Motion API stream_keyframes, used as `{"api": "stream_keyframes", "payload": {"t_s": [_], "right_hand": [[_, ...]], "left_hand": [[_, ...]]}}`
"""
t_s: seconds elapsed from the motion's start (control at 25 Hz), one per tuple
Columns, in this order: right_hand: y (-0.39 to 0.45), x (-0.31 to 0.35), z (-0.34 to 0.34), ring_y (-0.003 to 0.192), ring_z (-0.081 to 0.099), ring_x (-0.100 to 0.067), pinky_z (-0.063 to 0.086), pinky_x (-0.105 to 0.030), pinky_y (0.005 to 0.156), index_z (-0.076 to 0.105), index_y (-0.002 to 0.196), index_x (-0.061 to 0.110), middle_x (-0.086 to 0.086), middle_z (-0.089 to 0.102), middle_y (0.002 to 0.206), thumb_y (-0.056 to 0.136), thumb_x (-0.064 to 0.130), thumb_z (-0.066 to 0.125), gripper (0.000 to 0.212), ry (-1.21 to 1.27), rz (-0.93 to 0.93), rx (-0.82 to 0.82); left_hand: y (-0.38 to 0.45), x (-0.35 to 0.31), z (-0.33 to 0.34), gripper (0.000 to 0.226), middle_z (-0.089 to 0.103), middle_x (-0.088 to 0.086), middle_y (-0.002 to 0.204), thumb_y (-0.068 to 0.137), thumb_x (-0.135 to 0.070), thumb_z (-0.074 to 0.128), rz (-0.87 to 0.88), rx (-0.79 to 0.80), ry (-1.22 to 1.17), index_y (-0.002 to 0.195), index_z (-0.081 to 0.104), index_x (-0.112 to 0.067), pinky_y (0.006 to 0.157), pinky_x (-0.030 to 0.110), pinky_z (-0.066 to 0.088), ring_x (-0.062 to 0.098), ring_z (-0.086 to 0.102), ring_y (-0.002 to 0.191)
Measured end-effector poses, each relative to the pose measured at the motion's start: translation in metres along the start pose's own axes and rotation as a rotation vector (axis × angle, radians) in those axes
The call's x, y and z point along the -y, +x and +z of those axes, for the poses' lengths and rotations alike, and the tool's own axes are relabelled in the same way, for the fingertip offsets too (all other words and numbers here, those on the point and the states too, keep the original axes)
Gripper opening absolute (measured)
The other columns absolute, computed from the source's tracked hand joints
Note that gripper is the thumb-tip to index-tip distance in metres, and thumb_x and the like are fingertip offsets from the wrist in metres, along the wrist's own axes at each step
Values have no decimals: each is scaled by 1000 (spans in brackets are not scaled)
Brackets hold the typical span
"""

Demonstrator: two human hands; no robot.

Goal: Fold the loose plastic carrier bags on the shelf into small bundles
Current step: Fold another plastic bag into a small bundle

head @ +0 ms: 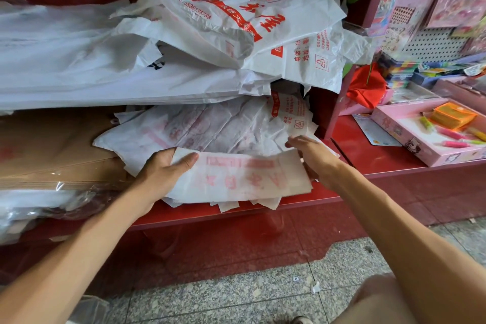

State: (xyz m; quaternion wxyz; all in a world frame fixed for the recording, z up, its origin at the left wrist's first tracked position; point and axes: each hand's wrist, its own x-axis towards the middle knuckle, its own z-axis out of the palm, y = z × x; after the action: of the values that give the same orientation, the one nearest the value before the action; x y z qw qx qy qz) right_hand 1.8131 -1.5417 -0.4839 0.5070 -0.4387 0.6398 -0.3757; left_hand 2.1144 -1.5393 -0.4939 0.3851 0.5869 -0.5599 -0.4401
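A white carrier bag (pixel 242 176) with faded red print lies folded into a long flat strip at the front of the red shelf (pixel 297 200). My left hand (pixel 163 168) grips its left end, thumb on top. My right hand (pixel 313 158) holds the right end, fingers curled over the far edge. Under and behind the strip lie more flattened white bags (pixel 205 126). A big loose heap of white bags with red lettering (pixel 236 23) spills from the level above.
Brown cardboard (pixel 52 147) and wrapped plastic packs (pixel 39 205) fill the shelf's left. To the right, a red counter carries a pink box of markers (pixel 431 137) and a red cloth (pixel 365 87). A pegboard with pink packets (pixel 434 8) stands behind. Speckled floor lies below.
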Motion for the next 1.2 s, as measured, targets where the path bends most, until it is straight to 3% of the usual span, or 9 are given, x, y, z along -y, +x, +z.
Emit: {"api": "stream_keyframes", "payload": {"t_s": [0.2, 0.4, 0.48, 0.6, 0.76, 0.84, 1.0, 1.12, 1.2], "right_hand": [[-7, 2, 1, 66, 70, -28, 51, -31, 44, 45, 131, 18, -12, 62, 107, 93, 2, 55, 43, 184, 115, 156], [7, -1, 5, 110, 66, -31, 56, -42, 90, 44, 139, 21, -9, 57, 130, 89, -15, 50, 62, 622, -115, 110], [10, -6, 8, 114, 63, -25, 54, -39, 95, 45, 139, 22, -4, 56, 129, 88, -14, 50, 63, 452, -170, 75], [7, -11, 15, 91, 65, -20, 55, -32, 77, 58, 119, 16, -9, 64, 116, 86, -13, 52, 44, 2, -227, -9], [-5, -6, 27, 65, 65, -14, 49, -23, 59, 67, 97, 14, -2, 73, 82, 88, 2, 57, 18, -463, -419, 110], [-15, 3, 36, 67, 65, -9, 48, -21, 61, 68, 95, 20, 7, 72, 80, 89, 20, 65, 7, -554, -529, 177], [-29, 7, 58, 97, 58, -6, 52, -27, 81, 58, 116, 33, 15, 61, 111, 78, 54, 71, 45, -769, -645, 272], [-26, -5, 74, 106, 51, -15, 49, -35, 86, 48, 128, 27, 7, 55, 121, 79, 41, 65, 54, -1142, -752, 165], [-21, -7, 78, 101, 55, -20, 49, -36, 81, 54, 121, 23, 3, 60, 114, 80, 27, 59, 42, -1128, -772, 85]], "left_hand": [[11, 11, 3, 34, 69, 4, 113, 95, -51, 55, -108, -267, -26, 111, 65, -23, 92, 45, 53, 25, 65, 103], [3, 2, 13, 12, 63, 10, 75, 95, -20, 58, -258, -129, -215, 91, 63, -11, 44, 21, 41, 14, 56, 49], [-2, 3, 14, 15, 59, 13, 72, 90, -17, 65, -275, 47, -62, 95, 65, -3, 37, 19, 25, 11, 47, 43], [-11, -2, 17, 17, 62, 10, 66, 90, -24, 68, -265, 197, 154, 94, 71, -8, 37, 20, 21, 7, 43, 42], [-17, -4, 30, 24, 67, 6, 66, 93, -23, 64, -276, 255, 111, 90, 69, 0, 38, 19, 18, 9, 44, 48], [-16, -4, 36, 22, 65, 2, 60, 91, -21, 67, -315, 101, -64, 85, 64, 0, 36, 16, 18, 9, 42, 46], [-17, -11, 44, 19, 69, 5, 63, 89, -20, 70, -356, 1, -242, 91, 65, -2, 32, 15, 21, 9, 45, 44], [-23, -15, 44, 23, 72, 8, 69, 92, -26, 65, -390, 135, -178, 94, 68, -3, 35, 17, 23, 9, 50, 46], [-27, -18, 46, 31, 71, 9, 68, 95, -32, 60, -385, 193, -93, 85, 70, -5, 39, 19, 25, 11, 50, 46]]}}
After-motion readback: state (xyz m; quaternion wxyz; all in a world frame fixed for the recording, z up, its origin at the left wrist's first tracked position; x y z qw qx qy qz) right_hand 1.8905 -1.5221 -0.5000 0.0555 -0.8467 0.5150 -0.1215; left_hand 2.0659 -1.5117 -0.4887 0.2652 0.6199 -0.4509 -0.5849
